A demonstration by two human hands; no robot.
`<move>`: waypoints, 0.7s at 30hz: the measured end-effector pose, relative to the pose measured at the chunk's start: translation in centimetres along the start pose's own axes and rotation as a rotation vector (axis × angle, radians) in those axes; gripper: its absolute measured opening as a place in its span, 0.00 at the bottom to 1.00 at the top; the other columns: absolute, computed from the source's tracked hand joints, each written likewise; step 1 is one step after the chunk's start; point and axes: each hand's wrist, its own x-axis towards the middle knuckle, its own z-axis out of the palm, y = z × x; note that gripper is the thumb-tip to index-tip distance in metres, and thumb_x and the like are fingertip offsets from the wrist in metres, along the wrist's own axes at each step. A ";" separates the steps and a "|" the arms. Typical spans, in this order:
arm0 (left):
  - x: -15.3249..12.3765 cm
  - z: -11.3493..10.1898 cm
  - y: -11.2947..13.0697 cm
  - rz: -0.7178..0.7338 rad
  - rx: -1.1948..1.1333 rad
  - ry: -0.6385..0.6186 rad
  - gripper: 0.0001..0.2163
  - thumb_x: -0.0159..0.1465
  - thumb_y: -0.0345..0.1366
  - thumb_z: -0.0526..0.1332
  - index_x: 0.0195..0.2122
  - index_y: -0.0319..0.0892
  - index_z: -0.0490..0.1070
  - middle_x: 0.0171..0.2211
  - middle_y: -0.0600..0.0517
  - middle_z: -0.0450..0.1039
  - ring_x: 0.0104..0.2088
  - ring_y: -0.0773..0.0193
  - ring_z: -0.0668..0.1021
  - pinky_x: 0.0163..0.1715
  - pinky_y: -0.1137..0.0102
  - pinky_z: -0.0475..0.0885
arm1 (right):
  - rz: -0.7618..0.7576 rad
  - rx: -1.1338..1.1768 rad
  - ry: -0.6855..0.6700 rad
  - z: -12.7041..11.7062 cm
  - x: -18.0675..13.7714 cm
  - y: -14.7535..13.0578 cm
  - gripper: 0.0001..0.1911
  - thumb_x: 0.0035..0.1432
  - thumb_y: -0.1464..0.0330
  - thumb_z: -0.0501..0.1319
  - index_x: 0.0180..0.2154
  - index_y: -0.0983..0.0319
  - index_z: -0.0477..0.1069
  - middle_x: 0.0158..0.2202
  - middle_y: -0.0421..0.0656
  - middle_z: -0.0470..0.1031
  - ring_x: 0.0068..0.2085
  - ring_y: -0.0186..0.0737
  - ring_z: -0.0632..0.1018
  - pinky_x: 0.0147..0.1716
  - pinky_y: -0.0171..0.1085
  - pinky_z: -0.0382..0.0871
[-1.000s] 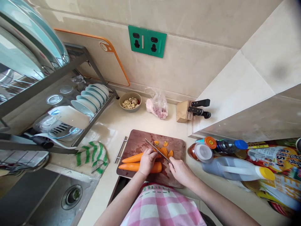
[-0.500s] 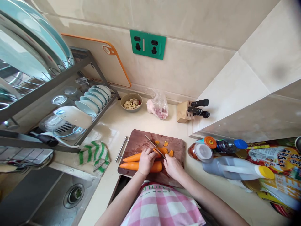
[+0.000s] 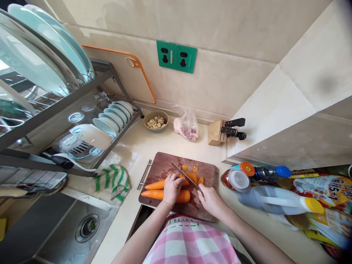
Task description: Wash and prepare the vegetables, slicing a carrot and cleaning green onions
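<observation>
Filling the near edge of the view is a pink-and-white checked apron (image 3: 189, 242). Just beyond it, the left hand (image 3: 172, 189) is curled down over two long orange carrots (image 3: 154, 195) that lie side by side, its fingers bent and pressing on them. At 3 o'clock from it, the right hand (image 3: 210, 200) is clenched round the handle of a steel-bladed kitchen knife (image 3: 187, 176). The blade slants away toward 11 o'clock and meets the cut end of the farther carrot, just beside the left fingertips. Thin orange carrot slices (image 3: 194, 178) lie heaped just past the blade.

All of this sits on a dark brown wooden cutting board (image 3: 162, 165) with a metal bar handle on its 9 o'clock edge, on the pale desk (image 3: 132, 146). At 9 o'clock of the board lies a green-and-white striped cloth (image 3: 111, 179). At 3 o'clock is a cluster of plastic bottles with coloured caps (image 3: 275, 200).

Farther off, at 12 o'clock near the wall, stand a small round bowl of pale pieces (image 3: 156, 121), a clear plastic bag of pink meat (image 3: 185, 126) and a light wooden knife block (image 3: 216, 132).
</observation>
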 end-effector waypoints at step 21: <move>0.0 0.0 -0.2 0.010 -0.040 -0.001 0.11 0.64 0.37 0.54 0.32 0.48 0.77 0.32 0.51 0.72 0.34 0.62 0.69 0.36 0.66 0.65 | 0.011 -0.054 -0.056 -0.5 0.6 -1.0 0.09 0.62 0.69 0.47 0.37 0.61 0.65 0.29 0.43 0.75 0.31 0.37 0.76 0.27 0.32 0.55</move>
